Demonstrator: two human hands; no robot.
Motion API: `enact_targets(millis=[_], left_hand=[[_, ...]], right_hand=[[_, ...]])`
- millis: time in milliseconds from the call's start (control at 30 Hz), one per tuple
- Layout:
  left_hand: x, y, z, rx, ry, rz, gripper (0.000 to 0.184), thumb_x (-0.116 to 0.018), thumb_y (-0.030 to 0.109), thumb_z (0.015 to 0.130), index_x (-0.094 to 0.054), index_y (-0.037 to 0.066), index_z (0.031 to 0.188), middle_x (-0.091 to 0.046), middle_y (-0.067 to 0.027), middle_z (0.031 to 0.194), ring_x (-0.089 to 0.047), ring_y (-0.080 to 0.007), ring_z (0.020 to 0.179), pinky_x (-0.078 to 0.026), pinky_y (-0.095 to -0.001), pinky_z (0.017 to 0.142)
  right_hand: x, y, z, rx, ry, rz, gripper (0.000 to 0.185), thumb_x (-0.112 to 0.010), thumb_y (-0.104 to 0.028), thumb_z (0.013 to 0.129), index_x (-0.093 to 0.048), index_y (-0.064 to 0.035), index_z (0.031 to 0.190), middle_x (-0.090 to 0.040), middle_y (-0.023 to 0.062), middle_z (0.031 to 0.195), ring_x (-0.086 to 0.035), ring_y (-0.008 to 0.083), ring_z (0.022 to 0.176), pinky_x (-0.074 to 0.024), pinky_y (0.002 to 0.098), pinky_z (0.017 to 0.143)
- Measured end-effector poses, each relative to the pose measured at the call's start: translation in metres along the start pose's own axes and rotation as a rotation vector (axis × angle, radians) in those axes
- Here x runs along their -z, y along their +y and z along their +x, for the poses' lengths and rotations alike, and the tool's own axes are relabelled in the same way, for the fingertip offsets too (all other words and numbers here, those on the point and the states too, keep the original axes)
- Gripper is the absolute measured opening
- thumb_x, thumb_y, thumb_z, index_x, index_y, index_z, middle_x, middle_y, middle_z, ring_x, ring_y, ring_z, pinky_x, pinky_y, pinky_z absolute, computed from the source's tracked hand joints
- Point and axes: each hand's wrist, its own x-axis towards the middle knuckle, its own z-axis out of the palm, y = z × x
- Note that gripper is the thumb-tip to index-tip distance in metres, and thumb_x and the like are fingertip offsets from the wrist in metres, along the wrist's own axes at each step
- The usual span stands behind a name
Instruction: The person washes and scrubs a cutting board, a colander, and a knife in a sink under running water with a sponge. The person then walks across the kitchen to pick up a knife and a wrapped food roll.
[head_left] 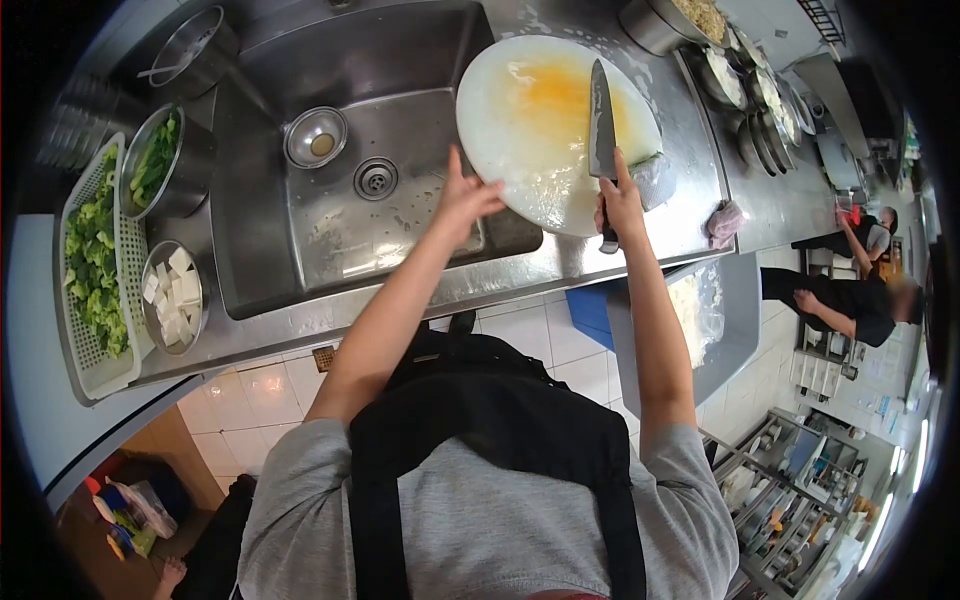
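A round white cutting board [530,130] with a yellow-orange stain and a wet surface lies over the right edge of the steel sink. My right hand [622,208] grips the black handle of a large knife [602,120], its blade pointing away from me above the board. My left hand [468,205] is at the board's near left edge over the sink, fingers spread and holding nothing. A crumpled, translucent bag-like item [655,182] is by the board's right edge, partly hidden.
The sink [340,230] holds a small metal bowl [316,138]. At left are a broccoli basket [136,270], a pot of greens [190,180] and a bowl of white cubes [203,300]. A pink cloth [725,224] and grey bin [740,310] are right; two people stand beyond.
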Motion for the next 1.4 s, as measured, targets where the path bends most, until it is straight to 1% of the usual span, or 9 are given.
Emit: enact_targets(millis=[133,267,333,500,633,733,800,1000,1400], left_hand=[[-0.012,-0.017,-0.017,-0.024,-0.065,-0.033,0.094,-0.051,-0.006,0.081,0.017,0.029,0.136,-0.056,-0.0147,0.106,-0.060,-0.0176,0.085,-0.053,-0.0294,0.068],[-0.010,-0.020,-0.013,-0.060,-0.062,-0.013,0.094,-0.051,-0.006,0.081,0.018,0.028,0.136,-0.056,-0.0145,0.106,-0.060,-0.0176,0.083,-0.053,-0.0295,0.068],[-0.010,-0.023,-0.014,-0.069,-0.065,-0.020,0.094,-0.050,-0.006,0.081,0.018,0.028,0.136,-0.056,-0.0142,0.105,-0.060,-0.0178,0.083,-0.053,-0.0296,0.068],[-0.011,-0.019,-0.013,-0.041,-0.071,0.006,0.093,-0.051,-0.004,0.082,0.018,0.028,0.136,-0.055,-0.0130,0.103,-0.059,-0.0189,0.086,-0.053,-0.0310,0.073],[-0.009,-0.021,-0.013,-0.062,-0.069,0.011,0.092,-0.051,-0.004,0.082,0.017,0.028,0.136,-0.055,-0.0129,0.103,-0.059,-0.0192,0.085,-0.052,-0.0325,0.074],[-0.010,-0.021,-0.012,-0.065,-0.071,0.001,0.092,-0.051,-0.004,0.082,0.017,0.028,0.136,-0.055,-0.0126,0.103,-0.059,-0.0193,0.086,-0.052,-0.0334,0.075],[-0.009,-0.022,-0.012,-0.072,-0.084,0.000,0.094,-0.050,-0.006,0.081,0.018,0.028,0.136,-0.056,-0.0140,0.102,-0.061,-0.0191,0.082,-0.053,-0.0302,0.069],[-0.007,-0.022,-0.011,-0.049,-0.080,0.010,0.094,-0.052,-0.004,0.082,0.019,0.028,0.136,-0.057,-0.0132,0.099,-0.061,-0.0183,0.080,-0.052,-0.0305,0.068],[0.006,0.006,-0.001,-0.036,-0.059,0.099,0.087,-0.048,0.002,0.086,0.018,0.029,0.136,-0.055,-0.0135,0.107,-0.059,-0.0204,0.089,-0.049,-0.0364,0.078]], right_hand=[[-0.029,-0.003,-0.035,0.074,-0.109,-0.285,0.059,-0.044,-0.004,0.084,-0.024,-0.0182,0.137,-0.060,0.0152,0.064,-0.045,0.0140,0.034,-0.0420,0.0307,0.035],[-0.005,-0.007,-0.031,0.023,-0.196,-0.096,0.059,-0.042,-0.004,0.084,-0.023,-0.0197,0.138,-0.049,0.0061,0.051,-0.043,0.0125,0.033,-0.0390,0.0280,0.033],[0.003,0.002,-0.010,0.003,-0.014,-0.026,0.058,-0.040,-0.004,0.086,-0.020,-0.0201,0.139,-0.043,0.0029,0.049,-0.042,0.0118,0.033,-0.0377,0.0275,0.032],[-0.036,-0.002,-0.046,0.123,-0.143,-0.306,0.062,-0.048,-0.003,0.082,-0.024,-0.0161,0.137,-0.060,0.0160,0.069,-0.048,0.0162,0.037,-0.0427,0.0319,0.038],[-0.020,-0.010,-0.033,0.038,-0.136,-0.110,0.060,-0.043,-0.002,0.084,-0.023,-0.0194,0.138,-0.041,0.0024,0.047,-0.041,0.0117,0.033,-0.0375,0.0280,0.034],[-0.009,-0.007,-0.002,-0.038,-0.034,0.095,0.061,-0.041,-0.004,0.085,-0.017,-0.0196,0.139,-0.042,0.0025,0.048,-0.041,0.0122,0.033,-0.0359,0.0281,0.032],[-0.023,-0.002,-0.004,0.019,-0.038,-0.090,0.057,-0.039,-0.005,0.087,-0.019,-0.0169,0.139,-0.043,0.0017,0.050,-0.042,0.0109,0.035,-0.0358,0.0262,0.033],[-0.038,-0.034,-0.047,0.104,-0.306,-0.100,0.060,-0.041,-0.002,0.085,-0.021,-0.0185,0.139,-0.038,-0.0007,0.048,-0.036,0.0079,0.034,-0.0356,0.0238,0.033],[-0.008,0.005,-0.027,-0.032,0.056,0.132,0.059,-0.038,-0.004,0.087,-0.017,-0.0204,0.139,-0.043,0.0029,0.051,-0.040,0.0110,0.033,-0.0342,0.0260,0.030]])
